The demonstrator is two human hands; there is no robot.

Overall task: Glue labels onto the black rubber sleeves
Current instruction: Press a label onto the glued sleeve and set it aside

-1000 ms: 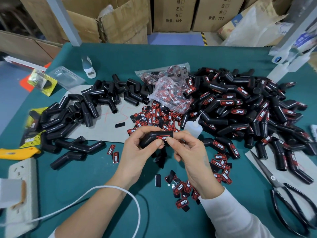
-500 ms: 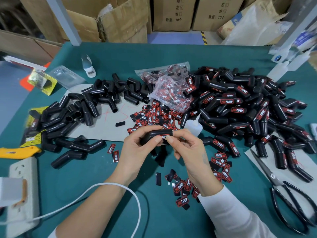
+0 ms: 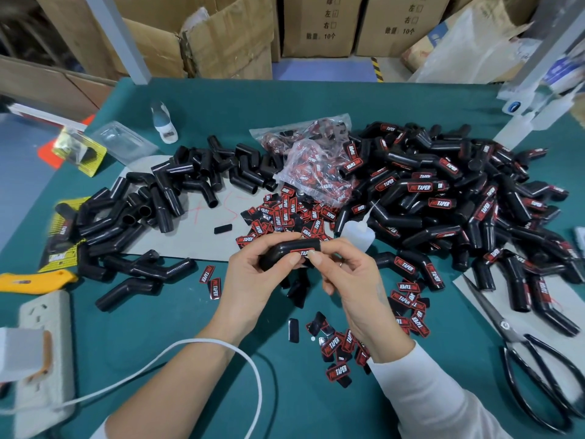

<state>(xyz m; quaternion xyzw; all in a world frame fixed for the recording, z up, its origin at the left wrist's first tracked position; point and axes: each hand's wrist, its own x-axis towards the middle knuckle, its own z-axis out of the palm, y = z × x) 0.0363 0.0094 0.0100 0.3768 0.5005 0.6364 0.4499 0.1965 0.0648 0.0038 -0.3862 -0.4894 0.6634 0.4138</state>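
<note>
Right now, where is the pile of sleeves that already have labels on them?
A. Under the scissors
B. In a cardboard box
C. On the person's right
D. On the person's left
C: the labelled sleeves with red labels are heaped on the right, while the bare sleeves lie on the left.

Black scissors [image 3: 535,372] lie right, a yellow utility knife [image 3: 34,282] and power strip [image 3: 41,359] left.

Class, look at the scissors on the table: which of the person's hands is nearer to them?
Right. The right hand is closer to the scissors at the table's right edge; the left hand lies farther away.
</note>
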